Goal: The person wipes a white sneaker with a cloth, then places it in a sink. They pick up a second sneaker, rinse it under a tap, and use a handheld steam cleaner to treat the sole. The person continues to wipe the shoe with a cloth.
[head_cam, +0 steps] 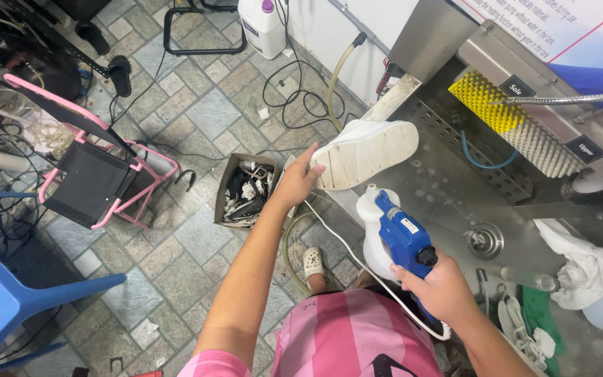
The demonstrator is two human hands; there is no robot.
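Head view: at frame centre the left hand (296, 183) grips the heel of one white shoe (366, 152), sole turned upward, held over the steel basin (448, 199). At lower right the right hand (441, 287) is closed around one blue-and-white handheld sprayer (393, 236), its nozzle just below the shoe. One yellow-and-white roller brush (514, 122) lies at upper right, one white cloth (581, 265) at right edge, one cardboard box (246, 190) on the floor, left of centre.

- Your left hand (294, 183) holds the white shoe (366, 152) over the steel table (448, 195); bare wet metal lies open beneath it.
- The yellow-and-white brush roller (518, 122) blocks the far side.
- The drain fitting (484, 239) and white rag (581, 262) crowd the space beside your right hand (444, 290).
- The blue-and-white power tool (396, 237) fills the near edge.
- A cardboard box (246, 190) sits on the floor to your left.
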